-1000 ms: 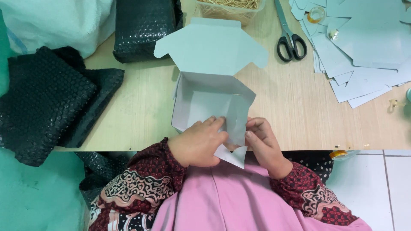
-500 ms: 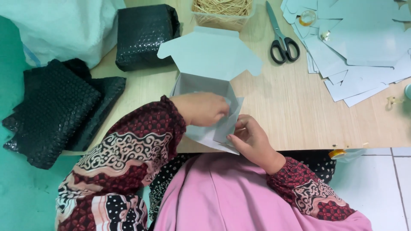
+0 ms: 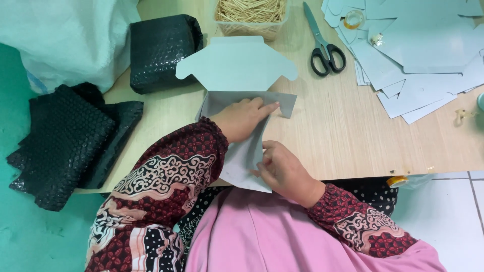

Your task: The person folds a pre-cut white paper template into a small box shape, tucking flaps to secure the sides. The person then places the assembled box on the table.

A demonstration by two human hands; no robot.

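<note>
Cardboard box (image 3: pixel 237 70), pale grey and half folded, sits on the wooden table (image 3: pixel 343 136) right in front of me, its shaped lid flap lying flat and pointing away from me. My left hand (image 3: pixel 243 119) reaches into the box with the fingers stretched nearly flat, pressing a panel down against the far wall rather than gripping it. My right hand (image 3: pixel 283 168) is at the near edge of the table, fingers curled and pinching the front flap of the box, which hangs over the table's edge toward my lap.

Beyond the lid stands a clear tub of straw-coloured paper shreds (image 3: pixel 250 14), just touching the flap's far edge as far as I can tell. Black-handled scissors (image 3: pixel 322 43) lie to the right of the tub, closed, and farther right is a loose stack of flat grey box blanks (image 3: pixel 418 55) with a small roll of tape (image 3: pixel 354 19) on top. To my left rest a parcel in black bubble wrap (image 3: pixel 164 50) and, off the table's corner, a pile of black bubble wrap sheets (image 3: pixel 63 141).
</note>
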